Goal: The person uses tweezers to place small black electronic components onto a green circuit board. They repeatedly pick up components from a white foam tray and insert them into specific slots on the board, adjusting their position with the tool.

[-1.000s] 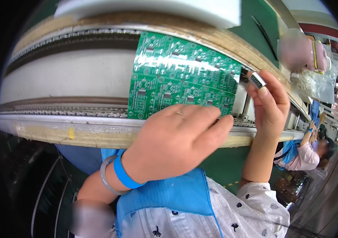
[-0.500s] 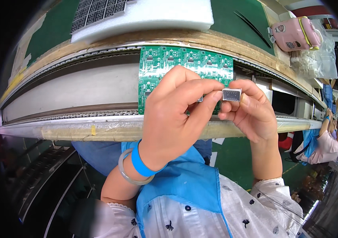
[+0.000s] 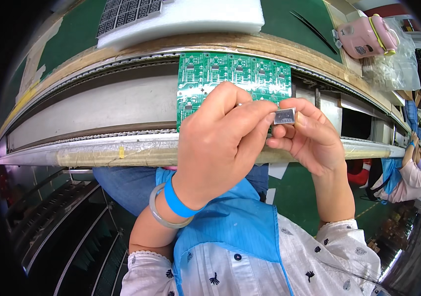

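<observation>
A small digit display module [image 3: 284, 117] with a grey, pinned face turned up is held over the green circuit board panel [image 3: 210, 74]. My right hand [image 3: 317, 140] grips the module's right side between thumb and index finger, its other fingers curled below. From the left, my left hand [image 3: 215, 143] is closed in a pinch, thumb and index fingertips touching the module's left edge. The panel lies across the conveyor rails, and my hands cover its lower part.
Beyond the rails, a white foam block [image 3: 220, 22] carries several rows of digit displays [image 3: 129, 17]. Black tweezers [image 3: 313, 30] lie on the green mat. A pink bottle-shaped case [image 3: 366, 38] rests beside clear plastic bags [image 3: 398, 64]. Another person [image 3: 413, 170] is at far right.
The display module has tilted a little in my fingers. Both hands remain together on it, while the whole view has shifted slightly.
</observation>
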A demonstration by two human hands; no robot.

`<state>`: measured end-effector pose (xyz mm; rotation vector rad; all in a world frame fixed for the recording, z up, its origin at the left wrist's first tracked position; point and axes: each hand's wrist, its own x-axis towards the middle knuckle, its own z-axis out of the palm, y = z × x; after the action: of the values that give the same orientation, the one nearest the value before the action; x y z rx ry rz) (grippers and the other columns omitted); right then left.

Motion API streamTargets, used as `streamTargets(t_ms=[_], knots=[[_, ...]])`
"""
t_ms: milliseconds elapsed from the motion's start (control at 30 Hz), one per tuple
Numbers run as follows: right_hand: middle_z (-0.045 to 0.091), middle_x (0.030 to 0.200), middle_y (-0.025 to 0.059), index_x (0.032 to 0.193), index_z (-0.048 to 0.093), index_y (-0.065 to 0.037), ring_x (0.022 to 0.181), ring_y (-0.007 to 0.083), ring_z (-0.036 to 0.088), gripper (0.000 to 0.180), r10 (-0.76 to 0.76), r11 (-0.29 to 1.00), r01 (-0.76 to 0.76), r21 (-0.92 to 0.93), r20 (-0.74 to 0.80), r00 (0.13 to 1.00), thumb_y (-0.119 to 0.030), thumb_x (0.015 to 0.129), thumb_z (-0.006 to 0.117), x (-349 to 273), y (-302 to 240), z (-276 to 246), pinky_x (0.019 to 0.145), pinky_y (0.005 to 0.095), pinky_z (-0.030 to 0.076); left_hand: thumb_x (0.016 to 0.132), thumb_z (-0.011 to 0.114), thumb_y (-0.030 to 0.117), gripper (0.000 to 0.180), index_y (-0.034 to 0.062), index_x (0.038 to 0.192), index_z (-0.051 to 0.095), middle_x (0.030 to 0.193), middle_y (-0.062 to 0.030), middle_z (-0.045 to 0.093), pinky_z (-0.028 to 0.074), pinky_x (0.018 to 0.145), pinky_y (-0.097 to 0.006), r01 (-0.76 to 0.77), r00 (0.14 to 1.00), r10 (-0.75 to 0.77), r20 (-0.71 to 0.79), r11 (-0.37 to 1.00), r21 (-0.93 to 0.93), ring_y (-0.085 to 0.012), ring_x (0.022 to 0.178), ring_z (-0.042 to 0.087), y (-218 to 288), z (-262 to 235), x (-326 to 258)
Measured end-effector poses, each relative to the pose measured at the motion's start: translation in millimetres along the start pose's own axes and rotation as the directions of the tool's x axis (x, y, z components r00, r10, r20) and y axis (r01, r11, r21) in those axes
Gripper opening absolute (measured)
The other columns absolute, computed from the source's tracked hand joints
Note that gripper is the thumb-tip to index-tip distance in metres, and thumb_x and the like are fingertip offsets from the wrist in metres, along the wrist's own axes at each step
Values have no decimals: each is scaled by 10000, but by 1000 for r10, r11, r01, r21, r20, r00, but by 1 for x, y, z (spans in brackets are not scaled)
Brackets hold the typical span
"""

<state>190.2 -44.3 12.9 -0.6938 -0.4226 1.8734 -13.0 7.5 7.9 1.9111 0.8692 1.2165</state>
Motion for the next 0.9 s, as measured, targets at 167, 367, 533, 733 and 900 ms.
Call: streamTargets(t_ms=[167, 367, 533, 733, 900], knots=[[723, 1154, 173, 1322, 621, 14, 1077, 262, 730, 309, 5, 999, -5, 43, 12, 1000, -100, 1035, 598, -2, 3, 2, 999, 501, 598, 857, 759, -20, 167, 31, 1015, 775, 848, -60, 616, 439, 576, -275, -18, 1000, 18, 9, 1000, 20, -152, 702, 578, 2, -1, -1], [717, 1171, 157, 1313, 627, 7, 1083, 254, 726, 304, 18, 998, -18, 52, 3, 1000, -108, 1032, 613, -1, 6, 2, 1010, 503, 591, 858, 754, -16, 160, 24, 1012, 770, 845, -77, 615, 454, 592, -286, -33, 999, 31, 31, 998, 57, -177, 711, 596, 1, -4, -2], [717, 1176, 140, 1302, 632, 8, 1077, 250, 727, 302, 31, 999, -31, 34, -20, 999, -109, 1023, 628, -1, 7, 3, 1019, 503, 587, 864, 735, -30, 152, 14, 1006, 761, 843, -83, 614, 450, 573, -287, -47, 999, 45, 29, 997, 62, -178, 710, 600, 0, -3, -2], [720, 1164, 137, 1287, 644, 10, 1052, 233, 731, 295, 28, 998, -26, 63, -38, 999, -102, 1014, 643, 0, 10, 3, 1021, 504, 587, 875, 711, -36, 126, 3, 990, 745, 848, -87, 610, 438, 548, -293, -38, 999, 36, 28, 998, 43, -175, 693, 588, 0, -1, -3], [724, 1144, 132, 1280, 649, 9, 1035, 222, 734, 291, 39, 997, -37, 62, -46, 998, -109, 1015, 648, 0, 10, 1, 1015, 500, 593, 823, 728, -2, 147, 39, 964, 725, 832, -77, 599, 519, 557, -352, -42, 999, 40, 33, 996, 77, -239, 662, 652, -2, 0, -2]])
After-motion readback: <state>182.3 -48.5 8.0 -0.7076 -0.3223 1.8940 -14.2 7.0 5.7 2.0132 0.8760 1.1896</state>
